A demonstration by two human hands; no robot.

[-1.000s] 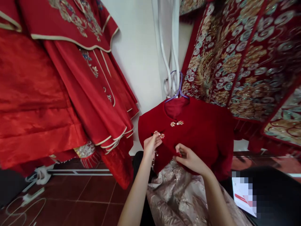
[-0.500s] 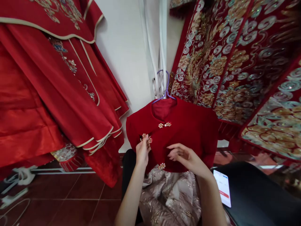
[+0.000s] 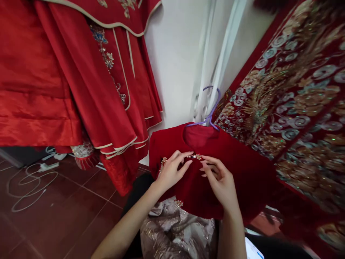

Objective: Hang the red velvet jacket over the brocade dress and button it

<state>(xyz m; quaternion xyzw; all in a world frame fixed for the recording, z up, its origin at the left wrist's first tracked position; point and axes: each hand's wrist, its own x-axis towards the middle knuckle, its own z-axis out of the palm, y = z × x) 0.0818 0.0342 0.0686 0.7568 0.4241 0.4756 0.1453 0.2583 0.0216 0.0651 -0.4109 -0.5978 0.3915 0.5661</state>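
Note:
A dark red velvet jacket (image 3: 242,180) hangs on a purple hanger (image 3: 209,118) in front of me. Just below its neckline is a beaded frog button (image 3: 197,157) with a pearl and flower shapes. My left hand (image 3: 172,169) pinches its left end between thumb and forefinger, partly hiding it. From the other side, my right hand (image 3: 221,180) closes thumb and forefinger at its right end, the other fingers curled. A second beaded flower fastening (image 3: 163,163) shows beside my left wrist, and another beaded flower (image 3: 178,204) sits at the lower hem.
Red garments with cream piping (image 3: 107,90) hang at left. An embroidered dark red garment (image 3: 291,100) hangs at right. Shiny brocade cloth (image 3: 178,233) lies below the jacket. A phone (image 3: 252,250) is at lower right, and a white cable (image 3: 32,183) lies on the tiled floor.
My left hand has left the side fastening and moved up to the neck frog button. My right hand has risen to its other end. The view has turned, shifting the scene.

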